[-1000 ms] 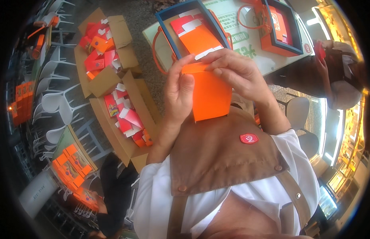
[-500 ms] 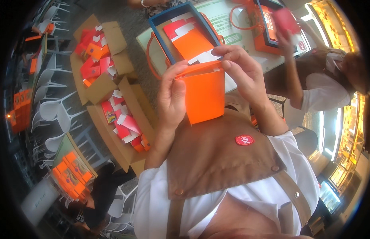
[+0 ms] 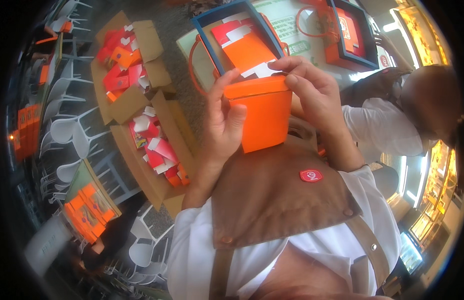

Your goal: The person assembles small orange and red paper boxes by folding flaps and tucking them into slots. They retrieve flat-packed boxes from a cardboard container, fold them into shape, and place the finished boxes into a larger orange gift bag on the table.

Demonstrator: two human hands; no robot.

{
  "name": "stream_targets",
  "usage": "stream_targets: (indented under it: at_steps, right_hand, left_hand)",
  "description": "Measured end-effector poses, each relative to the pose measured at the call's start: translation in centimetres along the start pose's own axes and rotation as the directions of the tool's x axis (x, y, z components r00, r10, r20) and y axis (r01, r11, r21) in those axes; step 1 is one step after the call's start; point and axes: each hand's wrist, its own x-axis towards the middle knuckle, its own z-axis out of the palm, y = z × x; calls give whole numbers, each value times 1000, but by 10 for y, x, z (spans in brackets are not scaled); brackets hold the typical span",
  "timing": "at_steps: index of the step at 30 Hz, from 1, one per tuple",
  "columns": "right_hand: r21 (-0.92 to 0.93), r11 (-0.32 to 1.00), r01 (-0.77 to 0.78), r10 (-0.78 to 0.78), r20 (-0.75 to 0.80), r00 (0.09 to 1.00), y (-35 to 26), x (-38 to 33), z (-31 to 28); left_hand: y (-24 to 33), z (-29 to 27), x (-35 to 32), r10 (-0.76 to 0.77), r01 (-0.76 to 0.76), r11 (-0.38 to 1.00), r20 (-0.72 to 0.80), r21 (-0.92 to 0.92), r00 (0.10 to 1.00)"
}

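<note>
Between my two hands is a small orange carton (image 3: 264, 122), held up in front of my brown apron. My left hand (image 3: 223, 120) grips its left side, thumb on the front face. My right hand (image 3: 312, 90) pinches the upper right corner with thumb and fingertips. The carton's top flap lies nearly flush, with a thin dark seam below it. Just beyond stands a blue-rimmed gift box (image 3: 207, 46) with orange handles. Inside it lie flat orange and red cartons (image 3: 247, 52) with white flaps.
A second blue-rimmed box (image 3: 337, 55) stands on the pale table (image 3: 287, 25) at right, beside a co-worker in a white sleeve (image 3: 379, 122). On the floor at left, two brown cardboard boxes (image 3: 124, 162) hold red and orange cartons. White chairs (image 3: 67, 129) stand farther left.
The orange carton's flap has come down, narrowing the gap at its top. My thumb has shifted on the front. The co-worker's red item has gone from view, and that person leans lower.
</note>
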Motion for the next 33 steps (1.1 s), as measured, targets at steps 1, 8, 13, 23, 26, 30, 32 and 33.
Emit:
stream_targets:
  at_steps: [1, 8, 13, 23, 26, 30, 32, 33]
  right_hand:
    - [-3, 1000, 10, -10, 14, 1000, 1, 1, -2]
    - [10, 1000, 30, -30, 16, 999, -2, 6, 0]
    - [-223, 959, 176, -160, 84, 983, 1, 7, -8]
    - [-349, 881, 321, -328, 41, 944, 2, 6, -2]
    - [-404, 836, 371, -377, 69, 924, 4, 5, -3]
    - [-420, 822, 385, -393, 69, 917, 7, 5, -4]
    - [-424, 819, 386, -395, 72, 916, 6, 4, -5]
    - [-421, 822, 384, -391, 73, 917, 5, 4, -5]
  left_hand:
    - [1, 0, 1, 12, -12, 1000, 13, -4, 1000]
    - [-5, -5, -3, 5, -5, 1000, 12, 19, 1000]
    - [-7, -8, -3, 16, -17, 997, 11, 73, 1000]
    - [-3, -1, -3, 9, -9, 1000, -12, -1, 1000]
    - [-6, 0, -3, 32, -32, 999, -8, 16, 999]
    - [-11, -5, -5, 54, -55, 995, 13, 87, 998]
    - [-13, -6, -6, 58, -60, 993, 22, 104, 998]
    - [-13, -6, -6, 61, -64, 991, 26, 115, 998]
